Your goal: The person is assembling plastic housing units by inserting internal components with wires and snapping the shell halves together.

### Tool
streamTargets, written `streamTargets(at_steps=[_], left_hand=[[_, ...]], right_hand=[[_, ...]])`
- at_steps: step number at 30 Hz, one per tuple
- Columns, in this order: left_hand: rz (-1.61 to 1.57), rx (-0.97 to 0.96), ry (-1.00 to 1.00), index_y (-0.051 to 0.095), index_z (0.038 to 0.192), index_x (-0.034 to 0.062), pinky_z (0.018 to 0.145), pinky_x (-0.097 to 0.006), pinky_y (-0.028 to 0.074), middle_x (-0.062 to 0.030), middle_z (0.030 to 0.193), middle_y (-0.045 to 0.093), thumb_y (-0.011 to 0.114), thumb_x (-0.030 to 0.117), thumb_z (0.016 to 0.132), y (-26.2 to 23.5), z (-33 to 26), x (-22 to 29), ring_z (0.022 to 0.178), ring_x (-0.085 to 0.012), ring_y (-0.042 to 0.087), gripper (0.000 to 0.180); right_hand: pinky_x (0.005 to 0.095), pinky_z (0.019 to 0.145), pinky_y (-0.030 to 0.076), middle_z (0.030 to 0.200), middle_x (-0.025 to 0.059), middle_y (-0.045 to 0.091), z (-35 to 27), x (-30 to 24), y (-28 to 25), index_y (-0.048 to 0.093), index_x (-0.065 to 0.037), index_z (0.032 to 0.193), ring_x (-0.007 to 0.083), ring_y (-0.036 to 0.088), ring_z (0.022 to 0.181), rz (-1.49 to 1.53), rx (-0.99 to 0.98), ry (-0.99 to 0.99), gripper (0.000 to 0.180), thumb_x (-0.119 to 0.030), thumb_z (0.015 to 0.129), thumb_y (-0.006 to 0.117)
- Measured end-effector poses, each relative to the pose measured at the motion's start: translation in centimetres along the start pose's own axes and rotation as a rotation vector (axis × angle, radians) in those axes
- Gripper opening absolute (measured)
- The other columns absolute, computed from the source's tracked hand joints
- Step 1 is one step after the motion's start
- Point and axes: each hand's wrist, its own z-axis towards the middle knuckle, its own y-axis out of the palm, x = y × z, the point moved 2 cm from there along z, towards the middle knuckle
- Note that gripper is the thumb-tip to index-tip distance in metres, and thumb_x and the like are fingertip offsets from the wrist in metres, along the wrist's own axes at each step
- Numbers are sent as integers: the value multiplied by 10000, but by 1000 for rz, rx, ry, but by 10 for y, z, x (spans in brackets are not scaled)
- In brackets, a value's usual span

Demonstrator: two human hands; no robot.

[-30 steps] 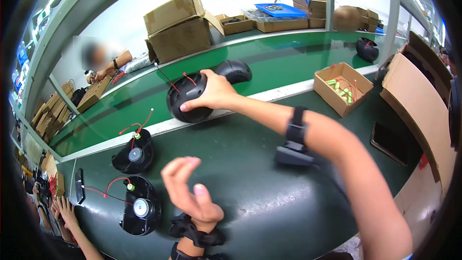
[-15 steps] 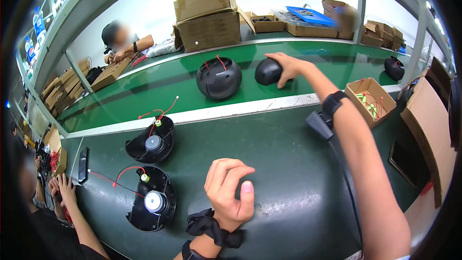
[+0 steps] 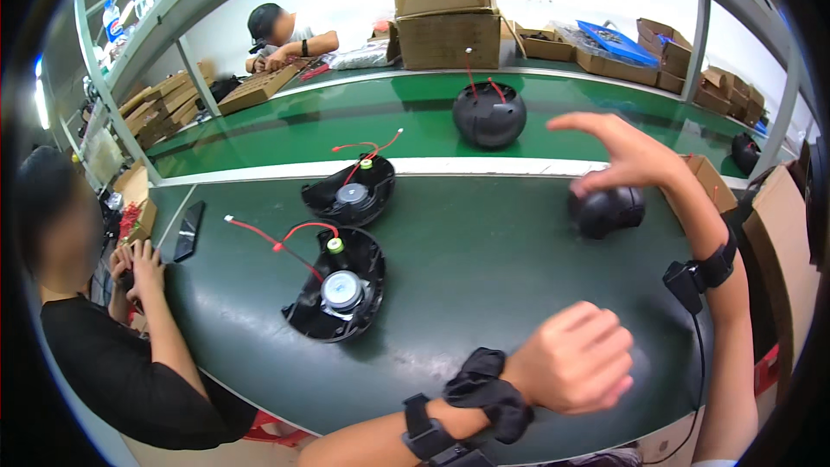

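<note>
My right hand (image 3: pixel 627 151) is open above a round black plastic shell (image 3: pixel 608 212) on the dark green bench, its fingers stretched left. The thumb lies at the shell's upper edge; I cannot tell whether it touches. Nearer me, my left hand (image 3: pixel 571 359) is curled into a loose, slightly blurred fist over the bench, and nothing shows in it. Two black half-shells lie open left of centre: the far one (image 3: pixel 324 195) and the near one (image 3: pixel 372 285), each with a round speaker, a green-topped cylinder and red wires. A round black housing (image 3: pixel 489 117) with red wires on top stands on the conveyor.
A white rail (image 3: pixel 424 169) separates bench and green conveyor. Cardboard boxes (image 3: pixel 445 30) stand behind, another box (image 3: pixel 713 182) at right. A black phone (image 3: pixel 188 231) lies at left, beside a seated co-worker (image 3: pixel 130 363). Another person (image 3: pixel 281 39) works across the conveyor.
The view has swung left. My right hand has brought the black shell from the conveyor to the bench and its fingers have spread. My left hand has moved right and curled up.
</note>
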Motion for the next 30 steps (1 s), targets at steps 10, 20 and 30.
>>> streamTargets(at_steps=[10,20,30], left_hand=[[47,70,23,547,665,30,559,-361,433,-93,725,540,661,162,652,-2,-4,5,622,-253,535,175],[327,219,-54,589,994,18,627,-341,405,-115,978,455,598,265,748,-29,8,10,737,-197,468,348],[139,-307,-261,656,958,4,905,-451,387,-141,1003,638,615,239,760,3,14,-17,1017,-335,591,310]], right_hand=[[372,678,547,794,188,675,119,-144,172,605,65,1138,237,681,683,672,-112,75,345,-154,888,513],[283,727,472,847,25,625,-16,-30,149,607,-1,1088,65,538,793,981,128,124,228,-10,870,539],[405,808,495,952,144,595,-128,-33,97,562,-23,1068,316,590,927,144,355,111,323,-213,826,660]])
